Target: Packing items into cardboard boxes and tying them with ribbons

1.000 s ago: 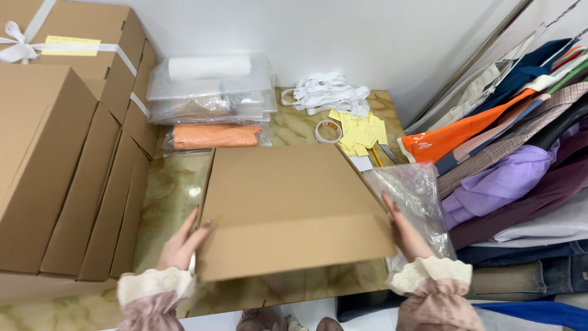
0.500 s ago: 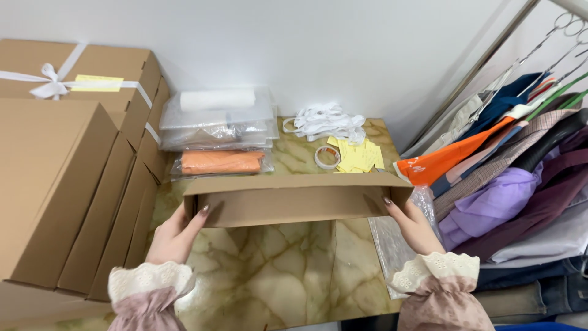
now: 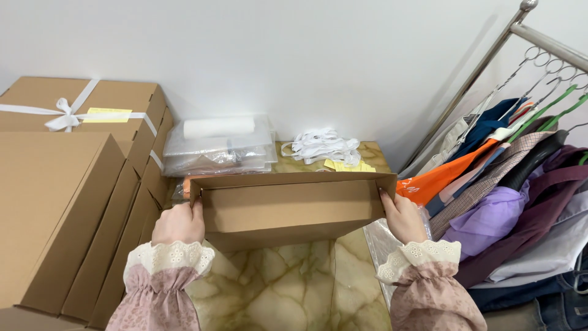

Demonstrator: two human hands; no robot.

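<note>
At the centre of the frame, a brown cardboard box (image 3: 288, 205) is being held above the marbled tabletop (image 3: 294, 294), its long axis running left to right across the picture and its open side facing toward the camera, so the inner back panel is showing. The left hand (image 3: 179, 222) is gripping the box's left end, fingers curled around the edge; the right hand (image 3: 402, 216) is clasping the right end likewise. Flat cardboard boxes (image 3: 58, 208) are leaning in a stack at the left, a ribboned one at upper left. Clear plastic packets (image 3: 217, 147) and white cords (image 3: 321, 146) are lying beyond the box, and clothes on hangers (image 3: 508, 184) are filling the right side.
</note>
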